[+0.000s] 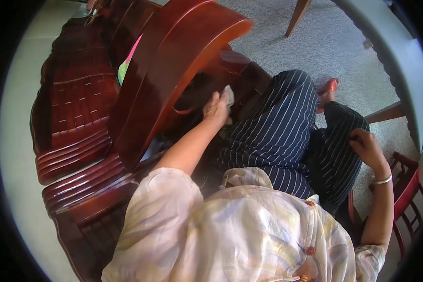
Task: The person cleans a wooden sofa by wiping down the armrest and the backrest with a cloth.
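My left hand (215,111) is closed around a pale folded cloth (229,95). It is held over the dark wooden seat, beside the broad curved armrest (185,51) of a glossy red-brown wooden bench. Whether the cloth touches the wood I cannot tell. My right hand (369,148), with a light bangle (383,180) at its wrist, hangs beside my knee in dark striped trousers (272,127). Its fingers are curled in, and I see nothing in them.
Slatted wooden seats and backs (82,103) stretch along the left. A pink and green item (127,63) pokes out behind the armrest. A table with a pale cover (385,42) stands at right, above a small red chair (406,188). Grey speckled floor (263,44) lies ahead.
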`<act>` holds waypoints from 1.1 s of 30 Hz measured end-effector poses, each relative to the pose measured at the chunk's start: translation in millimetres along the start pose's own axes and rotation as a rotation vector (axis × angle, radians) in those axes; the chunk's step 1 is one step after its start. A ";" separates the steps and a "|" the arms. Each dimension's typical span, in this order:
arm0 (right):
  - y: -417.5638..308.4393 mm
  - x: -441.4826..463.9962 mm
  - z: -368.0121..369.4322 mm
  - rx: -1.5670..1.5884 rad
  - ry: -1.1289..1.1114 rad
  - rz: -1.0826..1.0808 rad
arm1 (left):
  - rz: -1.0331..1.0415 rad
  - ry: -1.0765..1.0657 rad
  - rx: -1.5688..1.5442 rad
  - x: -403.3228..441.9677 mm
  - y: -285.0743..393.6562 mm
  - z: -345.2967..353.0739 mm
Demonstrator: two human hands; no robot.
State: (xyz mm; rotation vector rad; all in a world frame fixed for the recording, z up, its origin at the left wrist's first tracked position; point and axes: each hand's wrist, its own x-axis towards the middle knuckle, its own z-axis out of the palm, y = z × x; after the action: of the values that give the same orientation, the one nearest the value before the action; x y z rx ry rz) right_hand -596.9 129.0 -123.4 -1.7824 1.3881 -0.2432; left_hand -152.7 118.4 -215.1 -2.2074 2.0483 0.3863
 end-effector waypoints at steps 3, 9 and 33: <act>-3.1 -1.6 -2.8 0.017 -0.012 0.015 | -0.012 -0.004 0.085 -37.2 -31.3 6.5; 8.1 3.0 2.9 0.010 0.027 -0.032 | -0.470 -0.170 -0.016 -121.5 -111.5 40.1; 1.1 3.9 2.3 -0.020 0.012 0.053 | -0.706 0.215 -0.353 -57.7 -47.2 51.5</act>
State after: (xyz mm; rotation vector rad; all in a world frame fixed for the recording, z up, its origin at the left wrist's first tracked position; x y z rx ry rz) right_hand -594.9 126.8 -126.9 -1.7604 1.4491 -0.2124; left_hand -115.2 191.0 -254.4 -3.0953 1.1873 0.4659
